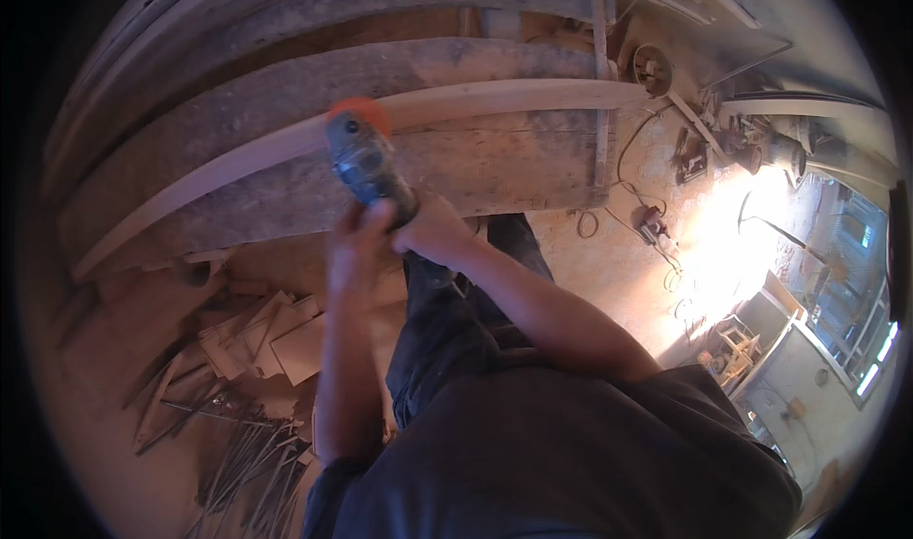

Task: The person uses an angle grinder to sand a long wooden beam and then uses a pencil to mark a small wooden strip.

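A long, pale, curved wooden strip lies along the workbench. Over the strip is an angle grinder with an orange disc at its far end; whether disc and wood touch, I cannot tell. My right hand is closed round the rear of the grinder's dark body. Closed on the grinder's side nearer me is my left hand, somewhat blurred, its fingertips against the tool. The rear end of the grinder is partly hidden by my hands.
Wood offcuts and a heap of thin sticks lie on the floor at left. Cords and a reddish power tool are on the floor at right, near bright sunlight. A wooden crosspiece spans the bench's right end.
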### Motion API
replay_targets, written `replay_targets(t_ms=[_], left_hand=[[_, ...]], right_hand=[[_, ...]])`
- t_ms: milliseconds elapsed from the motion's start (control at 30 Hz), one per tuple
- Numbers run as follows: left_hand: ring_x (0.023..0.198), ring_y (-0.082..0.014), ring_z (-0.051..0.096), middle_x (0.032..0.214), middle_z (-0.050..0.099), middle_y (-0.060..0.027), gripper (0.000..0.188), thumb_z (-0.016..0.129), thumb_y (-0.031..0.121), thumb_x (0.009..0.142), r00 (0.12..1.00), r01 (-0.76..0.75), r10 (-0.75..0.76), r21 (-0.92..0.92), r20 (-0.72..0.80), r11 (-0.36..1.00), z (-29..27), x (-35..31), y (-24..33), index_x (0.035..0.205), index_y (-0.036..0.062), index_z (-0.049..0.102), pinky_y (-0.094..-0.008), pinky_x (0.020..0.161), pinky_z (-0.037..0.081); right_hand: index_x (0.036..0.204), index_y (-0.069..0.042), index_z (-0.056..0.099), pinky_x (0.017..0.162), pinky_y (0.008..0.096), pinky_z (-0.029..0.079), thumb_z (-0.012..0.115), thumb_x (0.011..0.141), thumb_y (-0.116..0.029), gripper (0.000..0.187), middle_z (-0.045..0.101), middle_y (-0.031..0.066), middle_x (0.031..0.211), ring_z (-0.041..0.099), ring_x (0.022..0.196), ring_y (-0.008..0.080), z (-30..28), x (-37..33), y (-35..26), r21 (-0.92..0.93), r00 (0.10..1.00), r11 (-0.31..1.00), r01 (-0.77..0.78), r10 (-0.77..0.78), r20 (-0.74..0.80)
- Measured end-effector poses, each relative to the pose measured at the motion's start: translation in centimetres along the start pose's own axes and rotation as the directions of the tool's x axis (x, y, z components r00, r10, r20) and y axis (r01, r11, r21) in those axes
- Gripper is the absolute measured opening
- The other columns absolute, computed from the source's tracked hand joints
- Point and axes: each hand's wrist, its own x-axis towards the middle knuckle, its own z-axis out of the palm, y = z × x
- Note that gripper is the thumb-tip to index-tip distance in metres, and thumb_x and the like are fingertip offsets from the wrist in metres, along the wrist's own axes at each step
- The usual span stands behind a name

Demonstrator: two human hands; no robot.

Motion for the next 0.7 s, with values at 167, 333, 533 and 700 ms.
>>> replay_targets(t_ms=[167, 333, 533, 700], left_hand=[[0.075, -0.0209, 0.068, 0.089, 0.069, -0.0090, 0.035, 0.084, 0.017, 0.075, 0.967, 0.149, -0.130, -0.070, 0.220, 0.986, 11.0, 1.4, -1.3, 0.102, 0.0007, 0.069, -0.0356, 0.069, 0.056], [0.080, -0.0229, 0.069, 0.095, 0.071, -0.0123, 0.050, 0.091, 0.026, 0.068, 0.918, 0.194, -0.238, 0.164, 0.317, 0.967, 19.8, 3.3, -4.2, 0.105, 0.0001, 0.069, -0.0385, 0.074, 0.057], [0.077, -0.0222, 0.068, 0.091, 0.070, -0.0101, 0.031, 0.082, 0.016, 0.078, 0.941, 0.258, -0.212, -0.152, 0.262, 0.954, 19.4, 3.7, -4.2, 0.102, -0.0005, 0.071, -0.0365, 0.074, 0.056], [0.076, -0.0208, 0.068, 0.090, 0.070, -0.0082, 0.027, 0.082, 0.017, 0.078, 0.938, 0.199, -0.200, 0.033, 0.283, 0.979, 27.4, 3.4, -6.8, 0.099, 0.0016, 0.071, -0.0361, 0.070, 0.056]], right_hand=[[0.087, 0.001, 0.071, 0.070, 0.0338, 0.058, 0.079, 0.059, -0.014, 0.033, 0.073, 0.0112, 0.082, 0.072, 0.076, 0.0204, -6.7, -2.8, 4.7, 0.196, 0.991, 0.978, -0.076, 0.095, -0.089], [0.085, 0.000, 0.070, 0.067, 0.0332, 0.057, 0.078, 0.059, -0.014, 0.031, 0.072, 0.0094, 0.078, 0.071, 0.073, 0.0198, -14.0, -4.1, 8.3, 0.395, 0.981, 0.918, -0.029, 0.101, -0.164], [0.091, 0.002, 0.069, 0.071, 0.0352, 0.058, 0.081, 0.056, -0.021, 0.043, 0.073, 0.0139, 0.083, 0.072, 0.077, 0.0230, -16.7, -3.5, 5.1, 0.101, 0.996, 0.995, -0.016, 0.025, -0.084], [0.094, 0.002, 0.070, 0.072, 0.0354, 0.058, 0.082, 0.056, -0.022, 0.047, 0.073, 0.0134, 0.086, 0.072, 0.081, 0.0228, -22.5, -5.1, 9.8, 0.179, 0.984, 0.983, -0.029, 0.060, -0.166]])
